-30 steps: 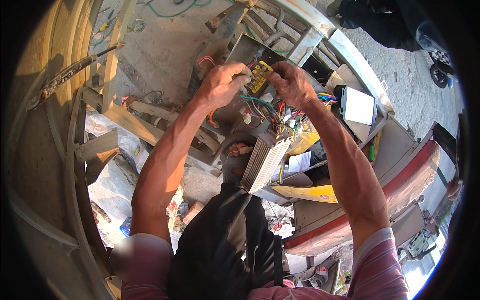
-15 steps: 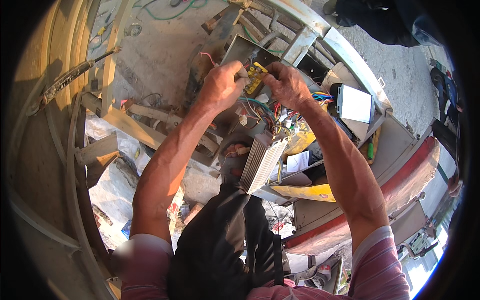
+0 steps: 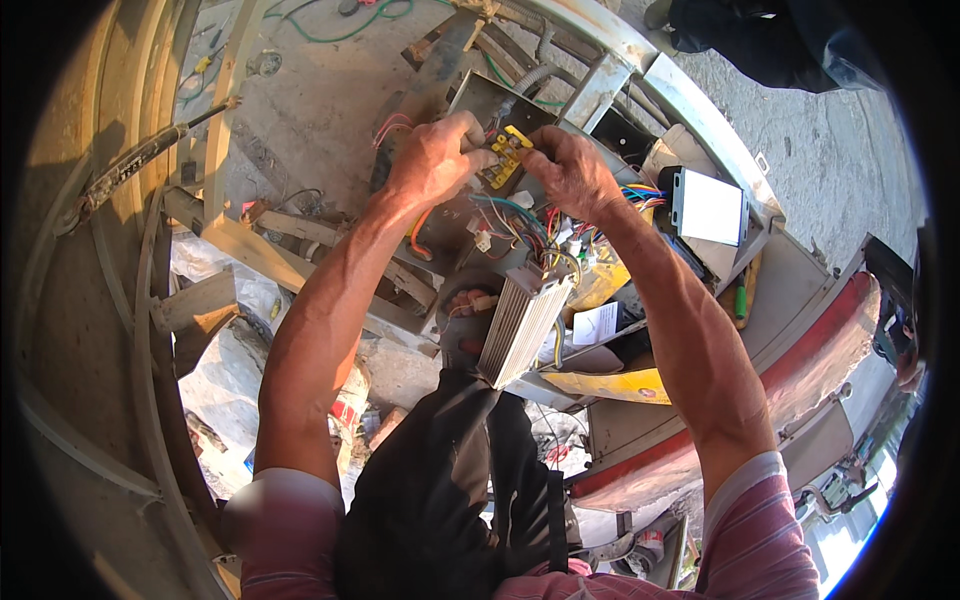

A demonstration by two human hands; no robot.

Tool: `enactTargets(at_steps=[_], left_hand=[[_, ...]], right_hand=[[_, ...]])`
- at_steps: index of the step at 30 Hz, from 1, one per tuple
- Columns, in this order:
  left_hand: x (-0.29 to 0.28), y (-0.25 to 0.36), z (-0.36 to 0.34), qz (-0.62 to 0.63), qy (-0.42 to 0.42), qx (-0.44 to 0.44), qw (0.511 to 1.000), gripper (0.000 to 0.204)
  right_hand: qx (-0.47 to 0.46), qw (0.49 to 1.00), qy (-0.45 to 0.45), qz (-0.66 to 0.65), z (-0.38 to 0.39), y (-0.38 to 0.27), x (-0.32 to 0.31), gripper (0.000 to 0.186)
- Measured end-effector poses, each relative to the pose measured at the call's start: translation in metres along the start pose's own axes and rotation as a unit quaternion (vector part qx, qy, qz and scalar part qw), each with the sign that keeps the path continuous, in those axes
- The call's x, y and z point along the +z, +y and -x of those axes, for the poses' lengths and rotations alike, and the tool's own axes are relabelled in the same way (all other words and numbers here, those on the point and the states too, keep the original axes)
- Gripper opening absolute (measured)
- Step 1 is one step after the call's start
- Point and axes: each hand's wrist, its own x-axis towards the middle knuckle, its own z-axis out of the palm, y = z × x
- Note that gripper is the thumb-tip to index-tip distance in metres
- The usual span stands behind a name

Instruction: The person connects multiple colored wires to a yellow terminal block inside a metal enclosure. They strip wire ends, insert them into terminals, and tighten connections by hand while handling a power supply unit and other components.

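Both my hands are held over an open metal box at the middle of the frame. A yellow terminal block (image 3: 505,160) lies between them. My right hand (image 3: 572,172) pinches its right end between thumb and fingers. At the block's left side, my left hand (image 3: 440,152) is closed, thumb towards the block; whatever it grips is hidden. Thin red wires (image 3: 390,124) show behind it, and an orange cable (image 3: 417,240) hangs below its wrist. Nearer me, a finned metal controller (image 3: 525,325) stands against my trousers, with a tangle of coloured wires (image 3: 545,235) at its top.
To the right sits a white-faced box (image 3: 708,208) with coloured wires. A green-handled tool (image 3: 741,302) lies beyond it. A curved metal frame (image 3: 690,100) borders the work area. Beige panels (image 3: 120,200) rise at left. Another person's dark-clothed legs (image 3: 750,40) show at far right.
My left hand has shifted slightly left, and its thumb now points towards the terminal block. More of the block and the orange cable show. My right hand has barely moved.
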Motion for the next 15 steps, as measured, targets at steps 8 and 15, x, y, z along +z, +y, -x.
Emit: enactTargets(at_steps=[8, 15], left_hand=[[-0.008, 0.012, 0.0, 0.038, -0.03, -0.065, 0.997, 0.031], [-0.012, 0.008, -0.008, 0.019, -0.111, -0.013, 0.994, 0.032]], right_hand=[[-0.005, 1.0, -0.01, -0.005, 0.0, 0.005, 0.001, 0.047], [-0.017, 0.999, -0.02, -0.028, 0.003, 0.001, -0.002, 0.042]])
